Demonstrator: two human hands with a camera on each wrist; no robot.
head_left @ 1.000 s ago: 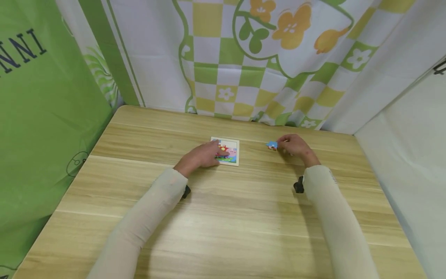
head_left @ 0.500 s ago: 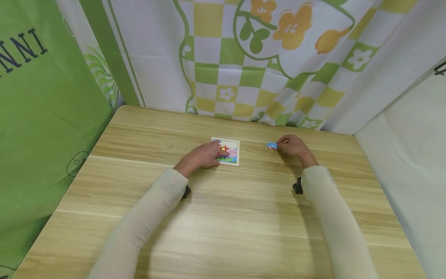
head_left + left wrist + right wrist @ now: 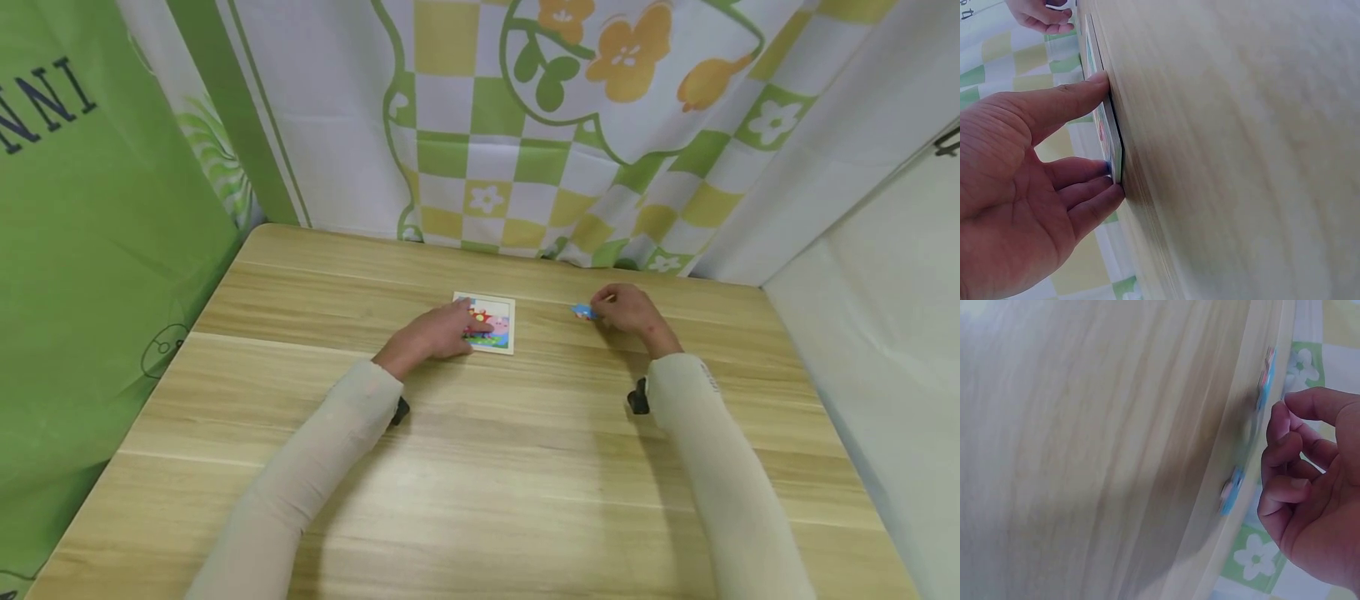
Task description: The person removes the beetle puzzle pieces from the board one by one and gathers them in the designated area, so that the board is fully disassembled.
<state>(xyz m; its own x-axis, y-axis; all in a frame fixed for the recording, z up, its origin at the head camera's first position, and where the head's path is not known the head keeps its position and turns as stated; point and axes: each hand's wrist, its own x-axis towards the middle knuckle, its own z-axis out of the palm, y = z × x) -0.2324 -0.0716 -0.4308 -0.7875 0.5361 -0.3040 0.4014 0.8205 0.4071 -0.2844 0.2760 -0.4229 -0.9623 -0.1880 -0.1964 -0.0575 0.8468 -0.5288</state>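
A small puzzle board (image 3: 506, 333) with a pale frame and a cartoon picture lies on the table, with a pale gap at its upper part. My left hand (image 3: 438, 329) holds this board, its thumb over the picture side; the left wrist view shows its fingertips (image 3: 1107, 197) at the board's edge. To the right, my right hand (image 3: 630, 310) has thumb and forefinger together at a blue puzzle piece (image 3: 582, 311), apparently pinching it; the exact contact is unclear. In the right wrist view another blue puzzle piece (image 3: 1232, 490) lies below the curled fingers.
The wooden table (image 3: 510, 467) extends toward the person. Its back edge meets a checked, flowered curtain (image 3: 517, 167). A green cloth (image 3: 97, 275) hangs along the left side, and a white sheet (image 3: 885, 333) along the right.
The blue puzzle piece at my right fingertips has tilted and changed its angle. My right hand has shifted slightly left. The left hand and the board have stayed in place.
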